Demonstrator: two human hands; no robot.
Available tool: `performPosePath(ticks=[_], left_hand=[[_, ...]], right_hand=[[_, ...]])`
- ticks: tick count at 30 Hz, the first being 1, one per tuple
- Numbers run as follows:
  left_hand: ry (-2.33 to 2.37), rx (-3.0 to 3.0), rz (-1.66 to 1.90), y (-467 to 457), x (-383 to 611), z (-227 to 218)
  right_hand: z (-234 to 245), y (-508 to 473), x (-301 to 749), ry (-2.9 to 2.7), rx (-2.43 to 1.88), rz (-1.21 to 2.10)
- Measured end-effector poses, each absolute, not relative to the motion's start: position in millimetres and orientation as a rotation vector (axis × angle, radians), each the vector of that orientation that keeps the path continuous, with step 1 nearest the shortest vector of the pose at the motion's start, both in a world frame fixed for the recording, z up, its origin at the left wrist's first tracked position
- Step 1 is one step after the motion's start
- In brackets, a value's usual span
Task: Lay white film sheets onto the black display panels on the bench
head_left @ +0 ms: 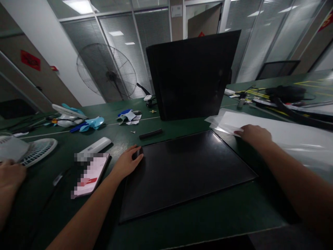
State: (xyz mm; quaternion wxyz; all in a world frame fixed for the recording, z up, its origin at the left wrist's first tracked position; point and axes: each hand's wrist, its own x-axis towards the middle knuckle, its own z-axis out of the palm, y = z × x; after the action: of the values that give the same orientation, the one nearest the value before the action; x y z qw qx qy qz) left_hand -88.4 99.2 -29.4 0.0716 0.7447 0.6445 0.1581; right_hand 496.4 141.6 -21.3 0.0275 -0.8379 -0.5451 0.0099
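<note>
A flat black screen panel (179,173) lies on the green table in front of me. At its far left corner, my left hand (127,161) is closed, with thumb and fingers curled about a small dark thing (136,153) I cannot make out. Over on the right, my right hand (256,135) pinches the near left edge of a clear plastic film (221,119). The film lies with a stack of white sheets (273,128). A short black bar (151,134) rests just beyond the panel.
A large black panel (195,76) stands upright behind. To the left are a pink phone box (95,173), a white stick-shaped device (97,145) and a white fan grille (41,149) near another person's hand (11,173). Black cables (286,97) lie far right.
</note>
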Motion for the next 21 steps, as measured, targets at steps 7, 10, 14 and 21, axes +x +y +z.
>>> performPosePath(ticks=[7, 10, 14, 21], left_hand=[[1.906, 2.199, 0.569, 97.6, -84.5, -26.0], [1.898, 2.115, 0.681, 96.5, -83.4, -25.4], [1.896, 2.042, 0.705, 95.0, -84.4, -25.5], [1.793, 2.276, 0.399, 100.0, -89.8, -27.9]], right_hand=[[14.9, 117.9, 421.2, -2.267, -2.151, 0.027], [16.6, 90.2, 364.9, -2.603, -1.582, 0.310], [4.9, 55.4, 302.5, -2.806, -0.960, 0.539], [18.7, 4.8, 255.7, -2.614, -0.383, 1.064]])
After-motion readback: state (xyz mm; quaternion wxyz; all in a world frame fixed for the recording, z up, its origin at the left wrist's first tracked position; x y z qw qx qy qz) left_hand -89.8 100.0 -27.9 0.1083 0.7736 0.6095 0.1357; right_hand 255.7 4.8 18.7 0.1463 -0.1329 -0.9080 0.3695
